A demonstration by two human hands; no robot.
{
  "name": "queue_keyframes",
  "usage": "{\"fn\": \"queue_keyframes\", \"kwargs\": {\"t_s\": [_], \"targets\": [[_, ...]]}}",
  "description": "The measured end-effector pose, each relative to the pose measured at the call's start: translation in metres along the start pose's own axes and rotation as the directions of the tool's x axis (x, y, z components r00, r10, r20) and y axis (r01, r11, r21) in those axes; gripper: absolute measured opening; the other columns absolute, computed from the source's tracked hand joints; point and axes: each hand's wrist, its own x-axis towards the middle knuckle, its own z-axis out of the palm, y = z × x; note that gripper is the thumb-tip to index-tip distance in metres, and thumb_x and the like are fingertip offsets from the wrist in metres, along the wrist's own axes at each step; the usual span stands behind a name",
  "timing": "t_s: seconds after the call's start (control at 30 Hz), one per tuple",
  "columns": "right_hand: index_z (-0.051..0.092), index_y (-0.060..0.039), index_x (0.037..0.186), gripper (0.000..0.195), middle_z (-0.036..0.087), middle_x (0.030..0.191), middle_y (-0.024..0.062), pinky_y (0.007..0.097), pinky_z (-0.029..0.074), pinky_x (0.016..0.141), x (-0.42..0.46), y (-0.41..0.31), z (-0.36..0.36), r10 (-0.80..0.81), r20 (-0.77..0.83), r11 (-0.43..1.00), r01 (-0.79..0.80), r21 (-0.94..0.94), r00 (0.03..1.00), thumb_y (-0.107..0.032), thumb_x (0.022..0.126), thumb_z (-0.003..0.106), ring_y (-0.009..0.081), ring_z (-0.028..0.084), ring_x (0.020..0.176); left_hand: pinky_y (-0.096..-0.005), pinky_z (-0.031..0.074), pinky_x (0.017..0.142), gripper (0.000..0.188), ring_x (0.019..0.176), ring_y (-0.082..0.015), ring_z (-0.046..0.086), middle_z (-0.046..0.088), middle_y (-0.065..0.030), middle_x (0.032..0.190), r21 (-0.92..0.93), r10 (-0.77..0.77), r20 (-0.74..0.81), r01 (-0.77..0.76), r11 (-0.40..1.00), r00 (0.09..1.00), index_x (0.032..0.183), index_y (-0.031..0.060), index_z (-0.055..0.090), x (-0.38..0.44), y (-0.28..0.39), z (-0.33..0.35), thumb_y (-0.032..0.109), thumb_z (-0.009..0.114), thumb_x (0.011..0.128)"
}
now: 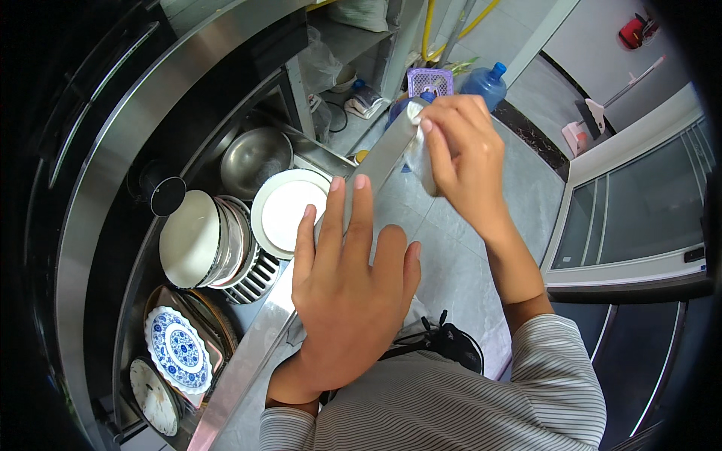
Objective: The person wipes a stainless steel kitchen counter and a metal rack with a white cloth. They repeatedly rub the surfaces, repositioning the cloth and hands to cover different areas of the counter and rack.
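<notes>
A pulled-out metal dish drawer (248,361) lies before me, its front edge running slantwise under my hands. My left hand (352,299) is spread over that edge with its palm down and holds nothing; whether it presses on the metal cannot be told. Pinched in the fingers of my right hand (465,149) is a white cloth or tissue (416,155), draped over the far end of the drawer front. Beside my left fingertips sits a white plate (287,211), partly covered by them. A stack of bowls (190,239) leans to its left.
A steel bowl (256,160), a blue-patterned scalloped plate (179,349) and a floral plate (153,394) also stand in the drawer. Beyond it are an open cupboard (361,48), a purple basket (430,83) and a blue water jug (485,84). A glazed door (637,208) is at right.
</notes>
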Motion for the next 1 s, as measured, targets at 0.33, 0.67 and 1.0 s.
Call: {"fn": "queue_keyframes", "kwargs": {"t_s": [0.33, 0.67, 1.0], "targets": [[0.067, 0.0007, 0.095, 0.018, 0.064, 0.096, 0.0122, 0.0396, 0.05, 0.081, 0.003, 0.015, -0.003, -0.131, 0.027, 0.99, 0.132, -0.046, 0.991, 0.007, 0.079, 0.07, 0.0326, 0.059, 0.092, -0.0545, 0.039, 0.112, 0.017, 0.134, -0.0411, 0.054, 0.06, -0.0226, 0.141, -0.009, -0.01, -0.009, 0.01, 1.0, 1.0, 0.091, 0.0051, 0.064, 0.0, 0.0, 0.001, 0.017, 0.075, 0.086], [0.067, 0.0003, 0.097, 0.024, 0.065, 0.099, 0.012, 0.0399, 0.05, 0.082, 0.0, 0.006, -0.007, -0.204, 0.076, 0.979, 0.206, -0.013, 0.976, 0.008, 0.075, 0.07, 0.0334, 0.059, 0.095, -0.0549, 0.042, 0.109, 0.018, 0.132, -0.0415, 0.056, 0.061, -0.024, 0.139, 0.009, 0.006, -0.024, -0.006, 1.0, 1.0, 0.089, 0.0052, 0.062, 0.0, 0.0, 0.002, 0.019, 0.075, 0.086], [0.067, 0.0001, 0.097, 0.023, 0.065, 0.099, 0.0115, 0.0395, 0.051, 0.081, 0.003, 0.016, -0.003, -0.229, 0.055, 0.973, 0.23, -0.011, 0.972, 0.008, 0.076, 0.07, 0.0331, 0.059, 0.095, -0.0547, 0.046, 0.104, 0.022, 0.126, -0.0428, 0.06, 0.062, -0.0269, 0.134, 0.054, 0.052, -0.041, -0.049, 0.997, 0.998, 0.086, 0.0047, 0.061, 0.001, -0.002, 0.004, 0.022, 0.074, 0.085]]}}
